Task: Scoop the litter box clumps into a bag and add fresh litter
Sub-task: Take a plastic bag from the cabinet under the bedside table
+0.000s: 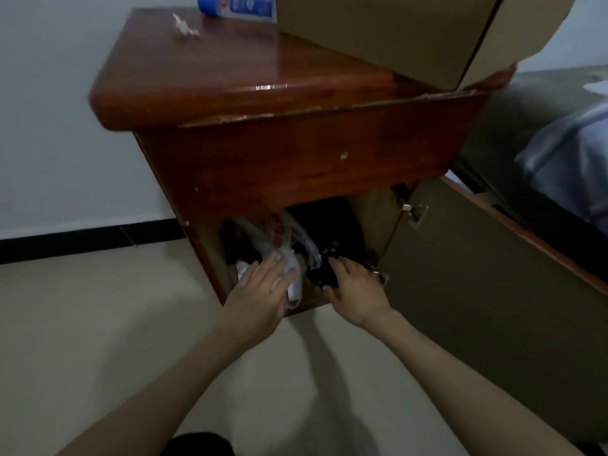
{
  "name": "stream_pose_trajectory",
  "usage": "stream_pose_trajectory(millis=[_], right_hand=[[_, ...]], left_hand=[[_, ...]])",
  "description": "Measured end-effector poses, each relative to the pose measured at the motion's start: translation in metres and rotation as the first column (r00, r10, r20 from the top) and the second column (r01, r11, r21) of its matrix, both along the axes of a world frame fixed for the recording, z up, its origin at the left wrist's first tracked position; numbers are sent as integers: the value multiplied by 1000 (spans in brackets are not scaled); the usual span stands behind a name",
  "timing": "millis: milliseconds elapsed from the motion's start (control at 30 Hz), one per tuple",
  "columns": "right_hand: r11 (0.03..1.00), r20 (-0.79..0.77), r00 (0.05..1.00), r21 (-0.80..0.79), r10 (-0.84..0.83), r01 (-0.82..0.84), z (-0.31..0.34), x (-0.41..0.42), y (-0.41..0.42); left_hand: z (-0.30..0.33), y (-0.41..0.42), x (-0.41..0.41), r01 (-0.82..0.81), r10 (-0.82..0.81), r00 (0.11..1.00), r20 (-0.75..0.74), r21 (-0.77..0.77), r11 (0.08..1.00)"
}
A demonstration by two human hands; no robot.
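Observation:
Both my hands reach into the open lower compartment of a reddish-brown wooden nightstand [296,159]. My left hand [260,291] lies with straight fingers on a crumpled white and clear plastic bag [283,245] with red print. My right hand [355,287] rests with relaxed fingers against a dark plastic bag [324,268] beside it. Neither hand plainly holds anything. No litter box, scoop or litter is in view.
The cabinet door [477,291] stands swung open to the right. A cardboard box [388,31], a blue-capped bottle [237,4] and a crumpled tissue [186,28] sit on the nightstand top. A bed [559,153] lies at the right; pale floor [98,307] spreads below.

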State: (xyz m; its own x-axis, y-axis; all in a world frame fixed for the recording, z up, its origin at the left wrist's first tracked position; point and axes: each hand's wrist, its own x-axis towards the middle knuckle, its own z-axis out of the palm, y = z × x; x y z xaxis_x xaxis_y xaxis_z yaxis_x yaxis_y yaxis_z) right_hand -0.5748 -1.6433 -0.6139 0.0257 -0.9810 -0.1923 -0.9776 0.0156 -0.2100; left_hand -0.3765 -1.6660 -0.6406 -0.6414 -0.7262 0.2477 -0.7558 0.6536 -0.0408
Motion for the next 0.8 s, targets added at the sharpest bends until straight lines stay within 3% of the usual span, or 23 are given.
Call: stream_pose_trajectory(millis=[133, 200, 333, 400, 467, 567, 667, 733, 767, 800], right_hand=[[996, 206, 976, 54, -75, 65, -65, 5, -33], [984, 369, 912, 100, -177, 151, -99, 11, -50], [907, 625, 658, 290, -420, 304, -144, 19, -69], [894, 675, 587, 315, -448, 319, -158, 22, -77], [883, 733, 494, 363, -468, 298, -167, 25, -85], [882, 783, 406, 422, -472, 210, -174, 31, -100], [913, 802, 439, 380, -404, 148, -177, 35, -110], [948, 809, 494, 270, -319, 170, -184, 38, -111], [953, 820, 490, 220, -297, 209, -189, 39, -112], [947, 823, 484, 189, -297, 260, -196, 39, -114]], left_hand=[[-59, -11, -9, -126, 152, 986, -69, 284, 950], [-93, -20, -8, -231, 342, 929, -139, 503, 832], [-124, -40, -20, -214, 689, 649, -324, 791, 573], [-133, -51, -25, -144, 822, 482, -304, 897, 417], [-137, -63, -30, -54, 891, 359, -280, 946, 319], [-165, -95, -30, -22, 923, 288, -254, 962, 272], [-193, -119, -36, -50, 952, 210, -225, 970, 240], [-159, -115, -40, -108, 949, 213, -233, 960, 259], [-156, -118, -39, -207, 930, 286, -232, 933, 296], [-154, -119, -38, -254, 923, 300, -240, 913, 320]])
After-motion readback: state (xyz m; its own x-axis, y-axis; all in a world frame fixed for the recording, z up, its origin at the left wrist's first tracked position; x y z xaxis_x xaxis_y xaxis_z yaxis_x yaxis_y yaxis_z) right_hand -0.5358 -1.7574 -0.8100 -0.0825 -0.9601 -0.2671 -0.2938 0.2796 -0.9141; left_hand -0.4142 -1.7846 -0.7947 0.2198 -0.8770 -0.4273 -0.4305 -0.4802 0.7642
